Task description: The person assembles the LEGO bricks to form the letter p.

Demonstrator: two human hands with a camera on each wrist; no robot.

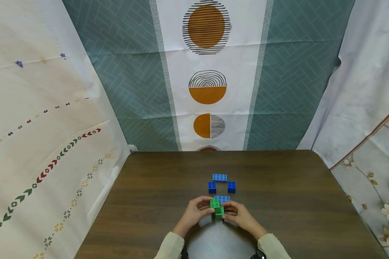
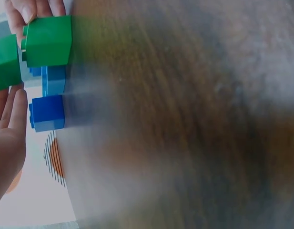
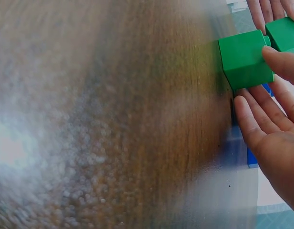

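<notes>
Near the front of the table, my left hand (image 1: 196, 212) pinches a green building block (image 1: 215, 204) between thumb and fingers. It is raised off the table, and in the left wrist view its underside (image 2: 5, 64) faces the other green block. That second green block (image 1: 219, 212) stands on the tabletop, studs up, with the thumb and fingers of my right hand (image 1: 241, 216) around it. In the right wrist view the thumb lies against this block (image 3: 244, 59). Right behind both is a light blue block (image 1: 222, 199), partly hidden by the raised green one.
Further back, two dark blue blocks (image 1: 212, 187) (image 1: 231, 187) stand apart, and a long light blue block (image 1: 219, 177) lies behind them. The brown wooden table (image 1: 155, 180) ends at a hung green and white cloth (image 1: 139, 90).
</notes>
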